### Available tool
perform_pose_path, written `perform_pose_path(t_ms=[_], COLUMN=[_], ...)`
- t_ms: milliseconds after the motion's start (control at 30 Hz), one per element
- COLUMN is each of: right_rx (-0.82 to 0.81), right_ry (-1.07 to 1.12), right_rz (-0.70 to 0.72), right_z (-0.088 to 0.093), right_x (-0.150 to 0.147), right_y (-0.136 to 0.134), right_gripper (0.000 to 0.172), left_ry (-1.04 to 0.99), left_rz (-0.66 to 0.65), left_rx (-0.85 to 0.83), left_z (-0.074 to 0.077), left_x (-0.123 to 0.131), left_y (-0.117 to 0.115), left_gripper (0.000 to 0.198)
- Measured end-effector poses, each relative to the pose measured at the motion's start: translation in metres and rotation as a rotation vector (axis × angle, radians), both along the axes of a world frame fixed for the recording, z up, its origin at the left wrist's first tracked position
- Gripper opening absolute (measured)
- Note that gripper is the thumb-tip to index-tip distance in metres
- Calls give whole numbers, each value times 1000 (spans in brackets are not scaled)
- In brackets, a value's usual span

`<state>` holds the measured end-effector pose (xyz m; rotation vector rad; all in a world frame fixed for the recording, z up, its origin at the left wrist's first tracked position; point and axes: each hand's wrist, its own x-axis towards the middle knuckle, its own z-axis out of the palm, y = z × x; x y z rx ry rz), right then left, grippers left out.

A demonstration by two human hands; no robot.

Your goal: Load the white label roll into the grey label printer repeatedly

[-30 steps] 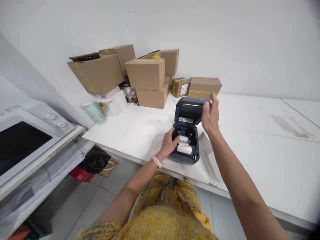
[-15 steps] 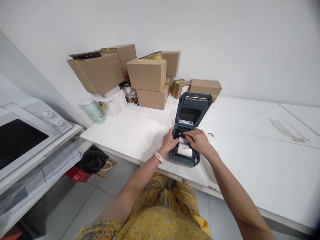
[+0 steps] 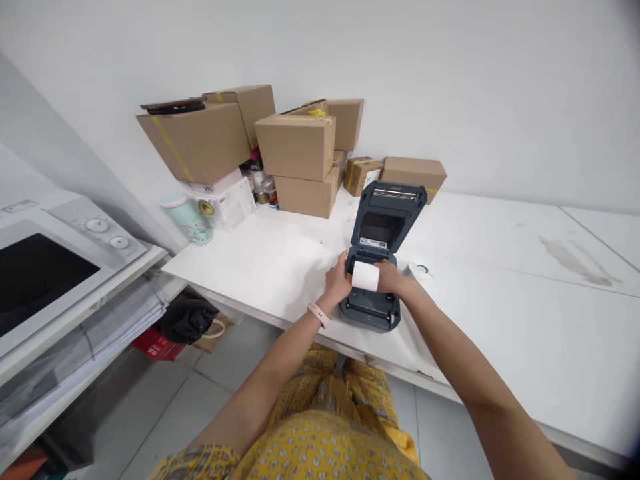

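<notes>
A dark grey label printer [image 3: 383, 230] sits near the front edge of the white table [image 3: 525, 313], its lid tilted up and back. A white paper roll [image 3: 365, 276] is held just above the printer's open bay. My left hand [image 3: 337, 283] grips the roll's left end. My right hand [image 3: 389, 277] grips its right end. Both hands are closed on the roll. A pink watch band is on my left wrist.
Several cardboard boxes [image 3: 295, 147] are stacked at the back left of the table, with a mint green bottle [image 3: 183, 218] and a white carton [image 3: 225, 203] beside them. A small white disc [image 3: 419, 269] lies right of the printer. A white microwave [image 3: 45, 267] stands on a shelf at left.
My right hand let go of the raised lid and came down into the bay. Both hands have lifted the paper roll out of the printer.
</notes>
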<state>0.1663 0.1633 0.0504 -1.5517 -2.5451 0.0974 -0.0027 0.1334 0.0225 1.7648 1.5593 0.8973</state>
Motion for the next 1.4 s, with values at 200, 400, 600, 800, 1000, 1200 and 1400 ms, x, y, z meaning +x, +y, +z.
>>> perform_pose_path(t_ms=[200,400,600,800,1000,1200,1400], right_rx=[-223,-91,41,8,-290,-221,-304], right_ry=[420,1244,1025,913,1061,1199,662], right_rz=[109,-318,-745,-769,-535,-573,-459], right_z=[38,-7,-87,-110,-90,-48,-19], right_x=[58,169,182,159,180,192,169], right_y=[-33,-77,-78,-75,-96,-87,-22], right_gripper=[37,67,55,56,86,68,76], left_ry=[26,107,121,101,71,53,42], left_rz=[23,38,43,51,55,54,54], left_rx=[-40,-56,-52,-45,-30,-29,-19], left_z=[1,8,8,6,9,8,3], left_x=[1,3,4,3,3,4,3], left_y=[-1,-1,-2,-2,-2,-2,0], left_gripper=[73,66,62,60,60,59,61])
